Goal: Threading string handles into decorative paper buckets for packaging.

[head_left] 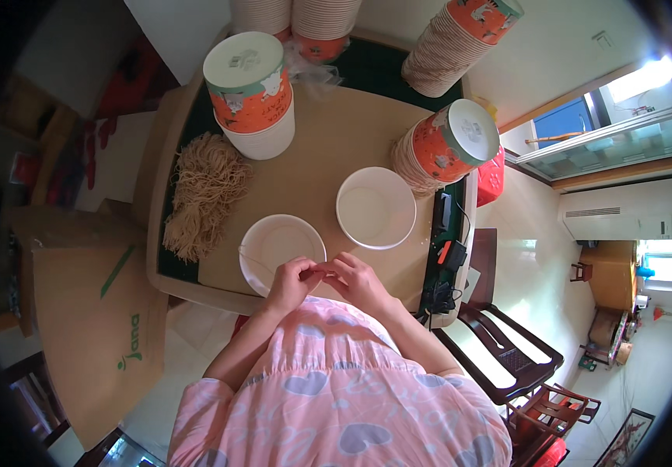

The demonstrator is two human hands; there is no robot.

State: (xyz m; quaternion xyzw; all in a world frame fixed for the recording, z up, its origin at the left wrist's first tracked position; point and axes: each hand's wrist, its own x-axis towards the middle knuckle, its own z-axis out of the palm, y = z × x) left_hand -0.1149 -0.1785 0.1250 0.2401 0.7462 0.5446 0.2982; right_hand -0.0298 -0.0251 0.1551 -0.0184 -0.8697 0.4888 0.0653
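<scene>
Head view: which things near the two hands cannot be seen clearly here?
- Small item pinched between left hand and right hand: too small, covered by fingers.
- Near rim of the closer white bowl: hidden behind the hands.
- Cup stacks at the table's far side: cut off by the top edge.

Bare desk [328, 148] lies open in the middle, between the noodles [200, 194] on the left and the cup stack [441, 148] lying on the right. Two open bowls [281, 249] [376, 207] block the near edge; a tall cup [252, 93] and more stacks [460, 43] close the far side.
</scene>
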